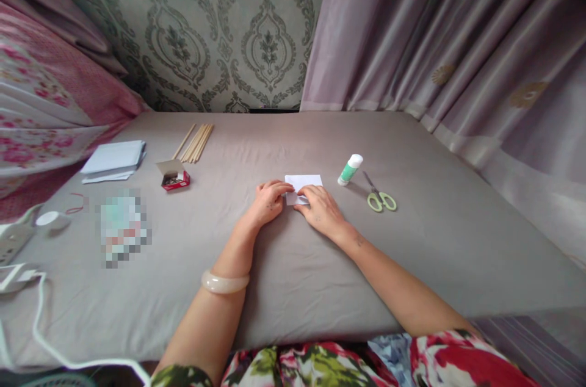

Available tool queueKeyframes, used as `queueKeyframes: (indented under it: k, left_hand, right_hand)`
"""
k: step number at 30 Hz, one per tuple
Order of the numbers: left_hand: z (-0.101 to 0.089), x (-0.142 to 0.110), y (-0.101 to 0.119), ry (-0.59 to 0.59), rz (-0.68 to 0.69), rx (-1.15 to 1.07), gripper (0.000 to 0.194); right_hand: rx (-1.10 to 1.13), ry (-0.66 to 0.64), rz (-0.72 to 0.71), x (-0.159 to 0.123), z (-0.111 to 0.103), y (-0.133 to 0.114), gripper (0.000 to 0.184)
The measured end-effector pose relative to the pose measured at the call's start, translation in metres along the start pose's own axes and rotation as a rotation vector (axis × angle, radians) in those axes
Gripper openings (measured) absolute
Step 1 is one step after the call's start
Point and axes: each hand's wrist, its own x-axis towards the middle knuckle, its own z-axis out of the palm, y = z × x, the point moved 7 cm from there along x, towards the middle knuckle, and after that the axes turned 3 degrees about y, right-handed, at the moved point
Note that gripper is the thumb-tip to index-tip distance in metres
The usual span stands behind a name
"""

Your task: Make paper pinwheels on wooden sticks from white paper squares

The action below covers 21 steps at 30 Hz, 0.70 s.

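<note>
A small white piece of paper lies on the cloth-covered table in front of me, its near part folded or doubled. At its left edge my left hand is closed, fingertips pressed together on the paper. My right hand is closed on the near right part, fingers on top and thumb at the lower edge. The fingertips of both hands almost meet over the sheet and hide some of it. To the right of the paper stands a glue stick with a white cap and green label, beside green-handled scissors with slightly parted blades.
On the left are a stack of white paper, several wooden sticks, an open red box of small items, and a blurred packet. A power strip and white cable run along the left edge. Curtains hang at right.
</note>
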Motion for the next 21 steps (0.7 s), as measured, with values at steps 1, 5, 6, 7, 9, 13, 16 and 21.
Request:
queueKeyframes:
  k: [1, 5, 6, 7, 9, 13, 16, 21]
  left_hand:
    - [0.0, 0.0, 0.0, -0.001, 0.0, 0.005, 0.055]
    - [0.0, 0.002, -0.001, -0.001, -0.003, 0.01, 0.053]
    - [0.0, 0.002, -0.001, 0.001, -0.004, 0.009, 0.053]
    - [0.0, 0.003, -0.001, 0.001, -0.003, 0.008, 0.053]
    - [0.001, 0.003, -0.002, -0.002, 0.001, 0.006, 0.052]
    - [0.0, 0.002, -0.001, -0.006, 0.003, 0.001, 0.053]
    - [-0.002, 0.001, 0.001, -0.01, -0.001, 0.016, 0.051]
    - [-0.006, -0.004, 0.011, 0.044, 0.029, 0.072, 0.035]
  right_hand:
    - [-0.021, 0.001, -0.017, -0.001, 0.0, 0.0, 0.019]
    - [-0.126, -0.005, -0.088, -0.007, -0.002, -0.007, 0.014]
    - [-0.149, -0.012, -0.103, -0.009, -0.002, -0.009, 0.015]
    - [-0.169, -0.017, -0.115, -0.01, -0.001, -0.011, 0.017]
    - [-0.199, -0.019, -0.131, -0.011, 0.001, -0.013, 0.021]
    - [-0.176, 0.001, -0.124, -0.01, 0.002, -0.013, 0.023]
    - [-0.147, 0.04, -0.087, -0.01, -0.004, -0.013, 0.021]
    - [-0.04, -0.024, 0.001, -0.018, -0.015, -0.005, 0.016]
